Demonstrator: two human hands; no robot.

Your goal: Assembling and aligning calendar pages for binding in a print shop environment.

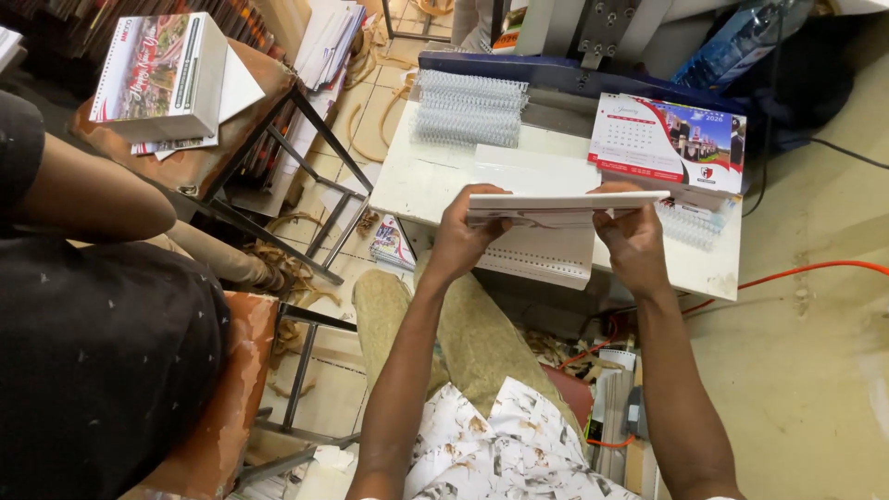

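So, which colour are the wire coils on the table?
Silvery white wire coils, seen best in the head view.

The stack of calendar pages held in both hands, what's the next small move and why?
Probably tap the stack of pages down on the white table to square its edges. The left hand and right hand grip its ends, holding it level above the table; the wire coils lie behind it.

The left hand (460,243) and right hand (632,243) grip opposite ends of a flat stack of white calendar sheets (563,208), held level above the white worktable (421,176). White wire binding coils (469,108) lie beyond, beside a printed desk calendar (669,141) and what appears to be a binding machine (556,79).
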